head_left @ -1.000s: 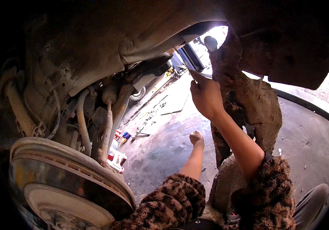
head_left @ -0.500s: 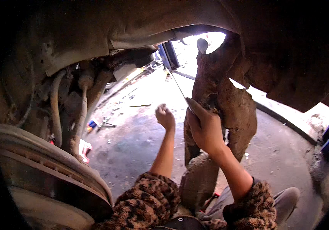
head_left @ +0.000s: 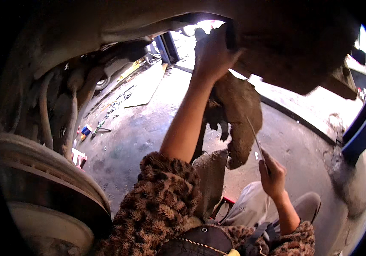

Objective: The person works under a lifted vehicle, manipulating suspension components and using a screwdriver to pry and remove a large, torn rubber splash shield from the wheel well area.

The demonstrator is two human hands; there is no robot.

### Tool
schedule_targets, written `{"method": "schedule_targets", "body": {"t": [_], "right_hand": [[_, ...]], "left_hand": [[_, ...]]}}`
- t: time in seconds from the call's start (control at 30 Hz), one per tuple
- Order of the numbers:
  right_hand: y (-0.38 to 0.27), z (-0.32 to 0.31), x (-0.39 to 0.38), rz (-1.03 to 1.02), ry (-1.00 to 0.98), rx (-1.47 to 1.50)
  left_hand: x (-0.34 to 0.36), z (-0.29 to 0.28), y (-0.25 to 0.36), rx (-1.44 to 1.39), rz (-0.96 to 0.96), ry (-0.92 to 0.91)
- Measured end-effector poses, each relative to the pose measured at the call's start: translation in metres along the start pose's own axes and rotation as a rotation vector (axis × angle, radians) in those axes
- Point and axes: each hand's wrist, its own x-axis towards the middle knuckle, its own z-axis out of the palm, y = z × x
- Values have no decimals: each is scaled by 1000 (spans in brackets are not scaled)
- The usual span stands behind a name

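A dirt-caked wheel-arch liner (head_left: 239, 102) hangs down in front of me, torn and bent, from under the car's fender. My left hand (head_left: 215, 53) reaches up to the liner's top and grips it, thumb out to the right; its fingertips are partly lost in shadow and glare. Lower at the right, my right hand (head_left: 273, 174) is closed round a thin-shafted screwdriver (head_left: 253, 132). The shaft points up and left, its tip in front of the liner's right-hand part. Most of the handle is hidden in my palm.
At the left are a rusty brake disc (head_left: 50, 170) and a suspension rod (head_left: 71, 117). The fender (head_left: 149, 21) arches overhead. Blue lift posts (head_left: 364, 128) stand at right and far back. Tools (head_left: 100, 128) and a flat board (head_left: 146, 91) lie on the floor.
My left hand has risen from beside the liner to its top. My right hand has drawn down and right with the screwdriver, away from the liner's upper part. The view has shifted.
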Motion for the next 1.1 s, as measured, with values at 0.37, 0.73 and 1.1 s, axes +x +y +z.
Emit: {"method": "schedule_targets", "body": {"t": [0.37, 0.73, 1.1], "right_hand": [[105, -1, -17, 24, 154, 261], [164, 13, 3, 90, 31, 436], [164, 56, 13, 248, -106, 687]], "left_hand": [[7, -7, -29, 488, 205, -246], [-4, -39, -79, 941, 325, -279], [9, -81, -165, 627, -201, -489]]}}
